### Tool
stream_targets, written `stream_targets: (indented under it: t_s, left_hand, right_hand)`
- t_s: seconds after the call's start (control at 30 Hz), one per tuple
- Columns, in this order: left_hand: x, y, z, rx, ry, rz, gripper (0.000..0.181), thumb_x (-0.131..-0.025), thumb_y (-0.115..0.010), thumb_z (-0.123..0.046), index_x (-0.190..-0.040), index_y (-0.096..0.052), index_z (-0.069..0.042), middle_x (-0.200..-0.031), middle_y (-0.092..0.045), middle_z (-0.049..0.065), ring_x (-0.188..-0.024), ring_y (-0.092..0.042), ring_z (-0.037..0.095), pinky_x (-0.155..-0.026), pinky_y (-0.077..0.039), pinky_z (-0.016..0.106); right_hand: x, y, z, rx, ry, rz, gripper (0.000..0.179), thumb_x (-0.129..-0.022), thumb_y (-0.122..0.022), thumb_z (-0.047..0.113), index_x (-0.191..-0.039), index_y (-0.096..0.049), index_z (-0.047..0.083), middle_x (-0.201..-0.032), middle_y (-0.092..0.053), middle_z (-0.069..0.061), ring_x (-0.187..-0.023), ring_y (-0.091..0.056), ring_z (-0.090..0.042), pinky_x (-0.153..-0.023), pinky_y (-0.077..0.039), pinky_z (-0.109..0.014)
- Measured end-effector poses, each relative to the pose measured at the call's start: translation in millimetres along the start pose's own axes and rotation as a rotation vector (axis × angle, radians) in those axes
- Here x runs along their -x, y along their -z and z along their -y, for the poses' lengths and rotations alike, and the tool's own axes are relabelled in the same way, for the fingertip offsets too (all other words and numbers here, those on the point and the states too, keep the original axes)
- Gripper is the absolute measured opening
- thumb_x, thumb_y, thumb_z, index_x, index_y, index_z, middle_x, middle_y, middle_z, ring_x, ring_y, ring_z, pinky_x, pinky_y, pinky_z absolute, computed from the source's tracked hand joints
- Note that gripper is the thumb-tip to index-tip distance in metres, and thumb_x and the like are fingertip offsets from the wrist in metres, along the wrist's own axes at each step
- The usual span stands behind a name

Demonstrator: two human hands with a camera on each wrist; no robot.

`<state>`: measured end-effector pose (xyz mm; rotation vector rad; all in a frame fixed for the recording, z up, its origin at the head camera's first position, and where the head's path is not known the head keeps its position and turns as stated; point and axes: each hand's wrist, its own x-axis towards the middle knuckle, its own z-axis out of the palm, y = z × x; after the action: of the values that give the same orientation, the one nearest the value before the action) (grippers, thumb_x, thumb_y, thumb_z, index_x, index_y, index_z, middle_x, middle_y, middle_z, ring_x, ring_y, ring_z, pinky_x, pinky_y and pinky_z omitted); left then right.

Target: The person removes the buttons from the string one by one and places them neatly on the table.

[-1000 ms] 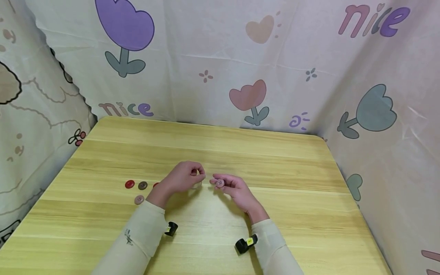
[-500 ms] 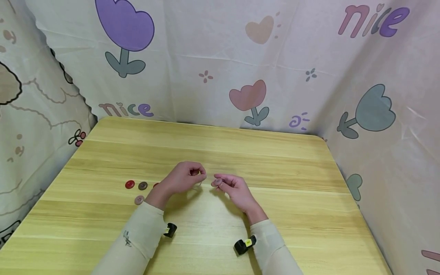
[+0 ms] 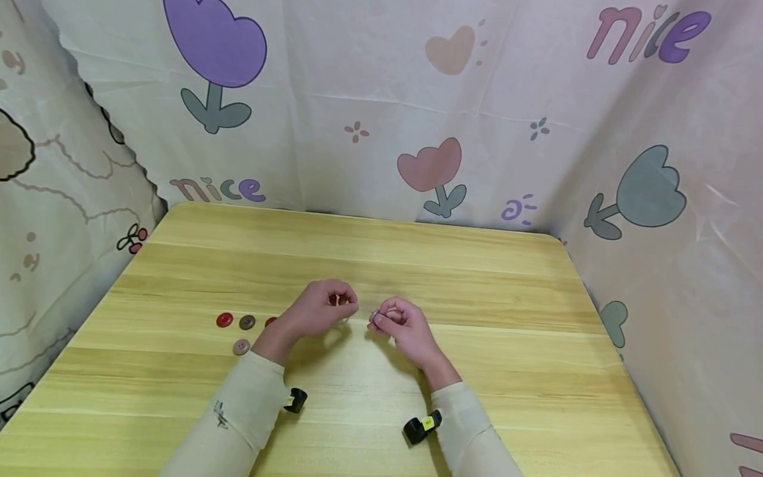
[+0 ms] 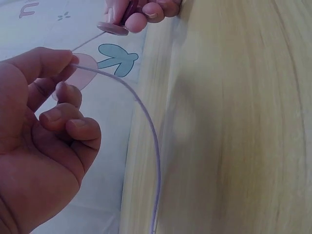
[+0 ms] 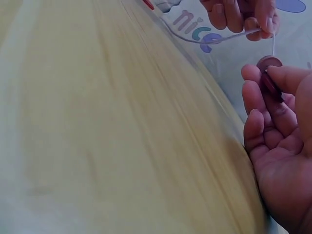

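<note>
"Buttons first, please: what is on the left of the worktop?"

"A bright red button lies flat, farthest left. Next comes a pink button, closer to the person, and a brown button just beside it."

"And after that?"

"A bit of something red peeks out from behind the left arm. I can't tell its whole shape."

"What is in the left hand?"

"String! It is thin and light purple. The thumb and pointer finger pinch it, and one part bends away in a long curve."

"Where does the other part go?"

"Straight across to a pale button. I can't tell if it goes through a hole."

"So what is in the right hand?"

"That pale button, and a dark red button right next to it. The thumb and fingers pinch them up above the worktop."

"Do the two hands touch?"

"No, they are near each other, with a small gap between."
</note>
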<state>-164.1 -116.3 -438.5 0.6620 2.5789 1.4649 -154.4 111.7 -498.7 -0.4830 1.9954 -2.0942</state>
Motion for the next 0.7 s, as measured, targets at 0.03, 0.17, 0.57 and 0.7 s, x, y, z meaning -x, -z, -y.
stream_targets:
  t_s: [0.03,0.17,0.57,0.7]
  left_hand:
    - [0.0,-0.3,0.1,0.008,0.006,0.001,0.008,-0.094,-0.068,-0.013,-0.086,-0.070,-0.013,-0.081,-0.059,-0.002,-0.070,-0.051,0.019,-0.063,-0.044,0.035]
    - [0.0,-1.6,-0.4,0.051,0.047,0.006,0.010,-0.096,-0.066,-0.014,-0.089,-0.070,-0.009,-0.085,-0.063,0.000,-0.076,-0.055,0.021,-0.068,-0.047,0.038]
    - [-1.5,-13.6,8.1,0.322,0.170,0.043,0.011,-0.104,-0.053,-0.008,-0.095,-0.056,-0.002,-0.077,-0.060,0.012,-0.059,-0.057,0.036,-0.055,-0.048,0.036]
    - [-1.8,-15.7,8.9,0.275,0.183,0.030,0.011,-0.102,-0.055,-0.009,-0.095,-0.059,-0.002,-0.068,-0.048,0.006,-0.056,-0.046,0.021,-0.054,-0.041,0.031]
  right_hand:
    - [0.0,0,0,0.011,0.002,0.008,0.002,-0.098,-0.060,-0.003,-0.097,-0.062,-0.002,-0.096,-0.070,-0.022,-0.088,-0.069,-0.030,-0.080,-0.056,-0.039]
    - [-0.5,1,-2,0.052,0.017,0.062,0.011,-0.099,-0.060,0.001,-0.102,-0.067,-0.008,-0.102,-0.068,-0.026,-0.094,-0.066,-0.042,-0.085,-0.054,-0.046]
    - [6.8,-5,29,0.058,-0.030,0.124,0.016,-0.102,-0.048,-0.003,-0.100,-0.058,-0.015,-0.107,-0.058,-0.036,-0.101,-0.056,-0.047,-0.093,-0.046,-0.051]
    - [7.1,-4,30,0.043,-0.031,0.126,0.015,-0.102,-0.047,-0.005,-0.100,-0.057,-0.016,-0.107,-0.058,-0.033,-0.098,-0.056,-0.037,-0.093,-0.045,-0.052]
